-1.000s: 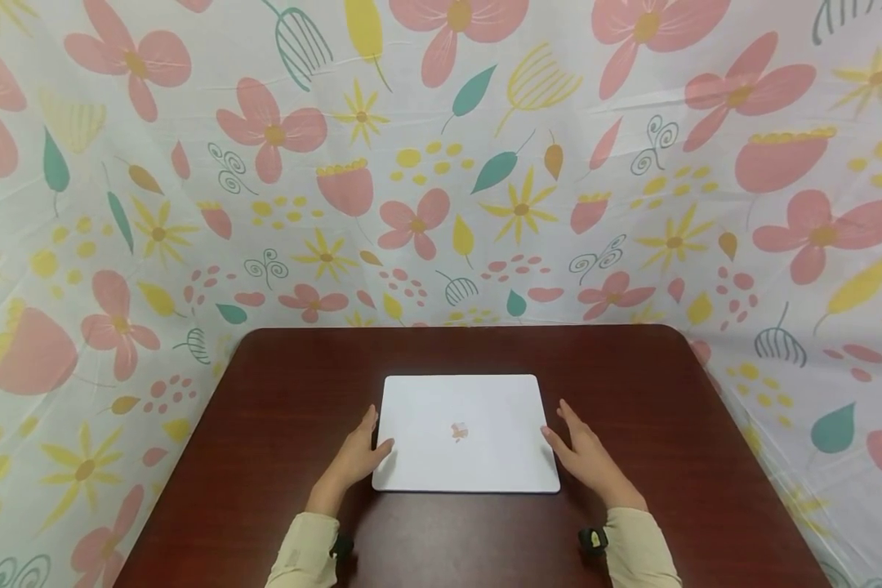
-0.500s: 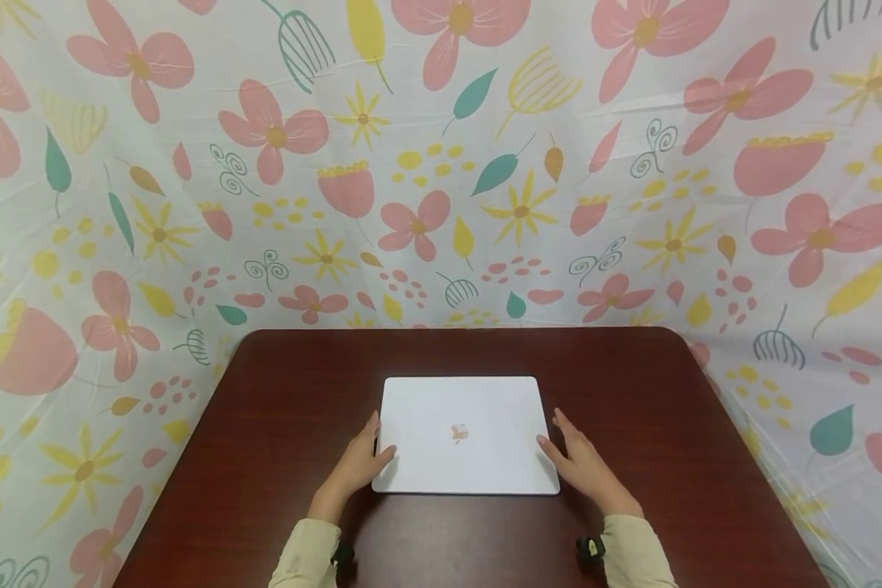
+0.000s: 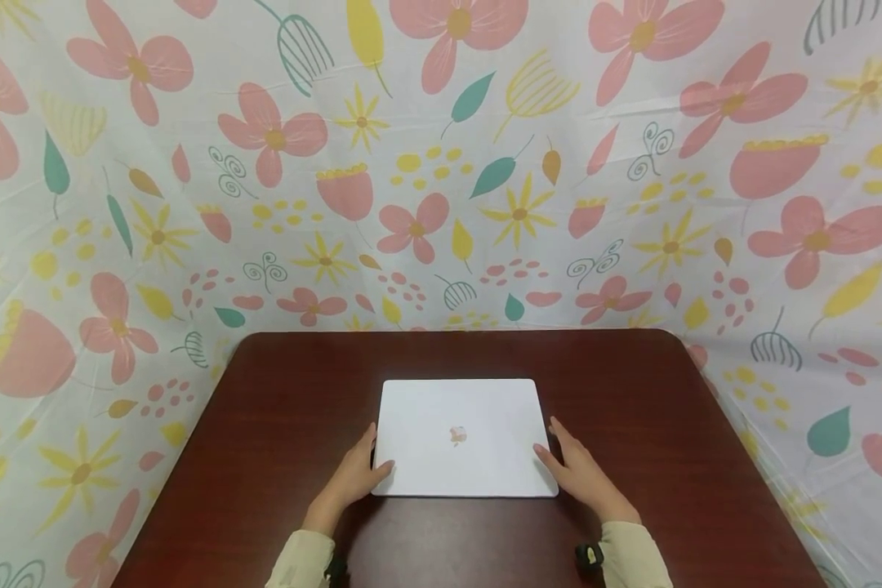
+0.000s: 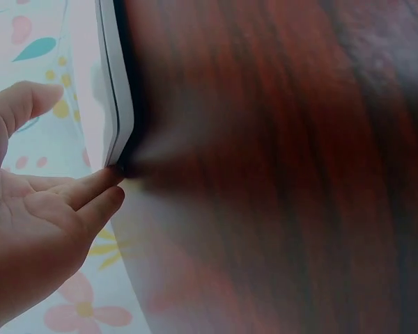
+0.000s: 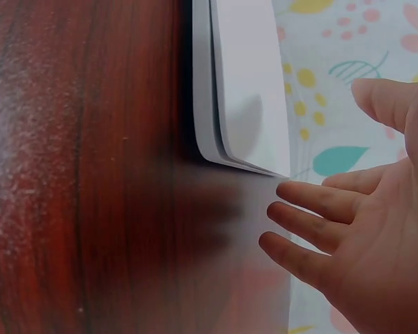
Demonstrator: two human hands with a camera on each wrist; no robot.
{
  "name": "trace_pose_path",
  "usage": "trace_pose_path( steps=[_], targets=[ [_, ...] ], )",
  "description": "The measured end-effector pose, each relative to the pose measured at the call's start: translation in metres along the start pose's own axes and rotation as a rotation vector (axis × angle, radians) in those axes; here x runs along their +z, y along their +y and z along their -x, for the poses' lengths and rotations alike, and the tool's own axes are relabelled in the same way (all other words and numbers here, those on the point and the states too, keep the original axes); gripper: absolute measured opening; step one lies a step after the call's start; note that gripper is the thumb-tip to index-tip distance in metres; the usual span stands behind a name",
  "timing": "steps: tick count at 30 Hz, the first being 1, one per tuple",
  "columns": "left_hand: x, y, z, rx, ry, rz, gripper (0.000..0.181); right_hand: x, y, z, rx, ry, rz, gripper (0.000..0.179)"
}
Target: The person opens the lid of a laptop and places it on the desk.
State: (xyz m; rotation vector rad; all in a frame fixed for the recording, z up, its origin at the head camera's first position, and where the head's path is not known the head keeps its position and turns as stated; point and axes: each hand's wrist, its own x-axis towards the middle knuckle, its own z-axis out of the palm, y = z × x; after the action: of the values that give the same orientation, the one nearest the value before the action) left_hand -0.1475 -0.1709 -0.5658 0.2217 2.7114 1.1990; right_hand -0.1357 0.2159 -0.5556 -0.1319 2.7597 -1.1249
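A closed silver laptop (image 3: 456, 433) with an apple logo lies flat on the dark wooden table, its lid upward. At its left side is my left hand (image 3: 351, 474), the thumb over the lid's edge. The left wrist view shows this hand's (image 4: 42, 216) fingertips against the side of the laptop (image 4: 111, 83), with the thumb raised apart from it. My right hand (image 3: 581, 472) is by the opposite side, thumb above the lid. Its straight, spread fingers (image 5: 313, 226) are close to the laptop's (image 5: 251, 76) corner in the right wrist view; whether they touch is unclear.
The dark red-brown table (image 3: 294, 392) has rounded far corners. Behind and beside it hangs a white cloth (image 3: 426, 155) printed with flowers and leaves. Beige sleeves cover both forearms, and a black band (image 3: 590, 557) is on the right wrist.
My right hand has moved slightly inward and toward the near edge, its thumb further over the lid. The left hand has slid a little nearer. The laptop stays in place.
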Motion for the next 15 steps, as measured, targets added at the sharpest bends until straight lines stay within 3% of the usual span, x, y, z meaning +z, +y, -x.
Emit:
trace_pose_path(
  steps=[6,15],
  targets=[
    [0.000,-0.002,0.009,-0.036,-0.045,-0.018,0.097,0.007,0.001,0.003,0.005,-0.014,0.005,0.080],
    [0.005,-0.004,0.012,0.025,-0.041,-0.125,0.113,0.012,0.003,0.006,-0.037,-0.007,0.048,0.080]
  ],
)
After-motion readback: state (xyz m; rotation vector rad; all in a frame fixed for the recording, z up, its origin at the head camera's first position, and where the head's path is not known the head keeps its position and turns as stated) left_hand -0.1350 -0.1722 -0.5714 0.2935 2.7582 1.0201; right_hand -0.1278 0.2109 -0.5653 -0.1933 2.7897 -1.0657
